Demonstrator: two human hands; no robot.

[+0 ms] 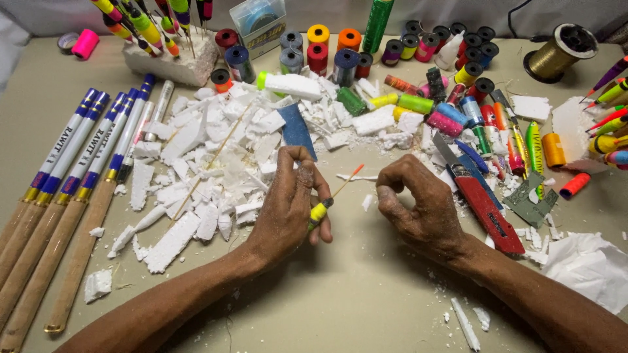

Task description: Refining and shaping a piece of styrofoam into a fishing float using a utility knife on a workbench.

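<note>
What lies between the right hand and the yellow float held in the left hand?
Nothing visible. Only bare table and a small foam crumb separate the right hand from the yellow float pinched in the left hand.

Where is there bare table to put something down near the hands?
The table is bare between the two forearms, below the left hand and right hand. A second bare strip runs between the rods and the foam scraps, lower left. The top and right are crowded with spools, floats and a red knife.
</note>
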